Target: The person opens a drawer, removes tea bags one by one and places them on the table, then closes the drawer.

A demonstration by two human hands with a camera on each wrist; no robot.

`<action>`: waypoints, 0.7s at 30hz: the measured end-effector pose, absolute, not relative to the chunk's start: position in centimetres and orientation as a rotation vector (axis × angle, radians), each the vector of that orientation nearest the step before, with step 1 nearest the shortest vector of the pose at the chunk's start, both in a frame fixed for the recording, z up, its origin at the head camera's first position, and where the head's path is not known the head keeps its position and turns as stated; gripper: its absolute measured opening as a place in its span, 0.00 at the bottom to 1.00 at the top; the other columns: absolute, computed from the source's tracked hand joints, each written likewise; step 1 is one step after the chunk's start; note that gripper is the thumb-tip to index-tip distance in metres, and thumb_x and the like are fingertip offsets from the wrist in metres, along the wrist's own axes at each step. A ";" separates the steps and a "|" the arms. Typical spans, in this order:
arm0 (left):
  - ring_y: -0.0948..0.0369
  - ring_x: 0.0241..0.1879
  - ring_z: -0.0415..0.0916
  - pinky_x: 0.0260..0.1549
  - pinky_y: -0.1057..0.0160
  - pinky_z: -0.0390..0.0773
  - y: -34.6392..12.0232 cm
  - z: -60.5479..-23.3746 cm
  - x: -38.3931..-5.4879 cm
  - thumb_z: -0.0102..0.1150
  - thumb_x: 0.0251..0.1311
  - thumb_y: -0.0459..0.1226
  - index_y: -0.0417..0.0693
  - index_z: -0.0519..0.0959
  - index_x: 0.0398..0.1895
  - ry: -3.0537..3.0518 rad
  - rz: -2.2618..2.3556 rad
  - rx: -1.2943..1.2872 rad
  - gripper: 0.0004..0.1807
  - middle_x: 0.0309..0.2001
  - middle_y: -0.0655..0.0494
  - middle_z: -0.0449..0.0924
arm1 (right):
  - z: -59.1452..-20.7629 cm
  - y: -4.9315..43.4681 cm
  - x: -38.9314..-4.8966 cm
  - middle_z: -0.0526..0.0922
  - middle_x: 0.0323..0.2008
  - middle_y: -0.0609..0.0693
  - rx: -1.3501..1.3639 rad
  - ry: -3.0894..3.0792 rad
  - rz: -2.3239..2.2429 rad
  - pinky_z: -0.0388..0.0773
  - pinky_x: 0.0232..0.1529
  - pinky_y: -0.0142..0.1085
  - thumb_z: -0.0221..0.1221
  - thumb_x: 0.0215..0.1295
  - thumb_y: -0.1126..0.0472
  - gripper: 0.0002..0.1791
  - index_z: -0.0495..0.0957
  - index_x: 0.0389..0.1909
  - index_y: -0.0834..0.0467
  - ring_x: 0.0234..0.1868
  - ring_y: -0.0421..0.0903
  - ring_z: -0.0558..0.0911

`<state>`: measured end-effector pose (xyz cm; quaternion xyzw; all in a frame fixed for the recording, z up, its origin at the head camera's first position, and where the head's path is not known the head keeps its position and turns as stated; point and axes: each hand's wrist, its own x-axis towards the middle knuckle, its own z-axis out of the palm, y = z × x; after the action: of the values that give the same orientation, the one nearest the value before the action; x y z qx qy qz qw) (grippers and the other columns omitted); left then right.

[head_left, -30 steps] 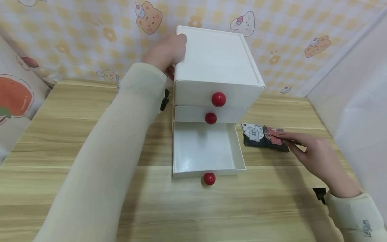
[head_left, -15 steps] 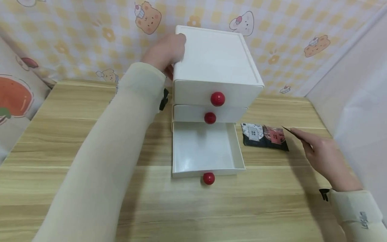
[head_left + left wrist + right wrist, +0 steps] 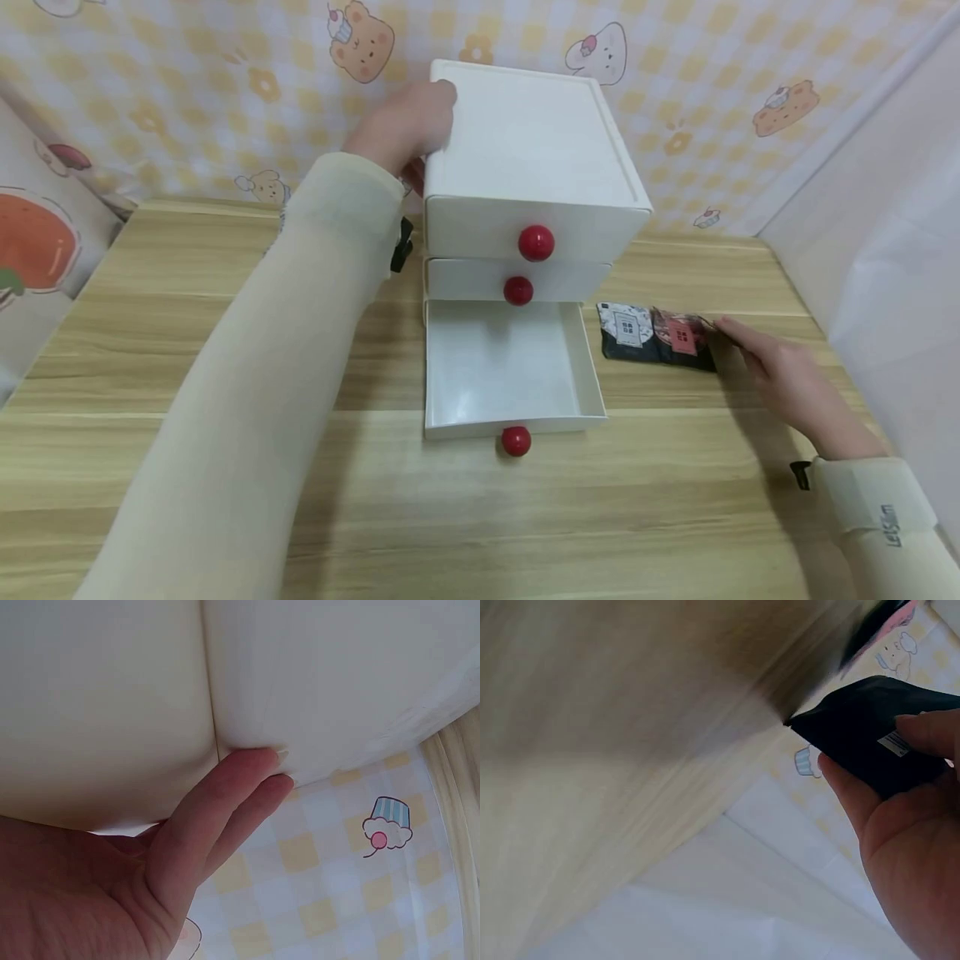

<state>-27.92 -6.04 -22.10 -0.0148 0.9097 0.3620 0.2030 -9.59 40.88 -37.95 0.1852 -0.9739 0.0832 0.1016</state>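
A white drawer cabinet (image 3: 525, 133) with red ball knobs stands near the back wall. Its bottom drawer (image 3: 498, 367) is pulled out, with nothing inside. My left hand (image 3: 408, 125) grips the cabinet's upper left edge; in the left wrist view two fingers (image 3: 225, 799) rest against its white surface. My right hand (image 3: 787, 379) pinches a black sachet (image 3: 877, 735) with a small barcode label, seen nearly edge-on from the head. Just left of that hand, a dark sachet with a white-grey label (image 3: 626, 329) and one with a red label (image 3: 681, 337) lie side by side on the table.
The wooden table (image 3: 480, 517) runs up to a yellow-checked cloth wall (image 3: 697, 125) behind the cabinet. A white cloth side (image 3: 885, 225) closes off the right, close to my right hand. The drawer's front knob (image 3: 516, 442) juts towards me.
My right hand first drew right, lifting the sachet away from the red-labelled one, then came slightly back left beside it. My left hand keeps its hold on the cabinet.
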 end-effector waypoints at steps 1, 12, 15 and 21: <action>0.51 0.44 0.83 0.41 0.56 0.89 -6.0 -22.1 -27.9 0.10 0.77 0.55 0.52 0.50 0.80 2.540 1.009 -0.040 0.35 0.49 0.54 0.70 | -38.0 41.0 -9.6 0.81 0.58 0.66 0.548 -2.892 0.240 0.81 0.55 0.42 0.58 0.64 0.79 0.31 0.74 0.68 0.58 0.51 0.67 0.83; 0.50 0.44 0.82 0.36 0.58 0.89 -6.2 -22.0 -27.7 0.10 0.78 0.54 0.52 0.49 0.80 2.558 0.986 -0.024 0.34 0.52 0.53 0.69 | -38.6 41.1 -9.6 0.77 0.64 0.67 0.558 -3.019 0.295 0.76 0.50 0.63 0.57 0.67 0.74 0.28 0.74 0.68 0.57 0.57 0.72 0.80; 0.51 0.44 0.82 0.36 0.58 0.89 -6.2 -21.9 -27.6 0.10 0.78 0.54 0.52 0.49 0.80 2.552 0.997 -0.037 0.35 0.51 0.53 0.70 | -38.5 40.9 -9.7 0.72 0.68 0.68 0.539 -3.099 0.343 0.73 0.54 0.67 0.59 0.67 0.72 0.29 0.72 0.70 0.58 0.61 0.75 0.75; 0.51 0.45 0.83 0.38 0.58 0.89 -6.3 -21.9 -27.5 0.09 0.77 0.55 0.52 0.51 0.79 2.531 1.031 -0.058 0.35 0.48 0.54 0.71 | -38.2 40.6 -9.9 0.69 0.70 0.69 0.551 -3.161 0.362 0.71 0.55 0.69 0.65 0.64 0.66 0.32 0.71 0.70 0.60 0.63 0.76 0.71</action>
<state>-27.51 -6.31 -21.93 -0.0207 0.9068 0.3692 0.2026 -9.89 40.60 -38.15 0.1705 -0.9780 0.1119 -0.0437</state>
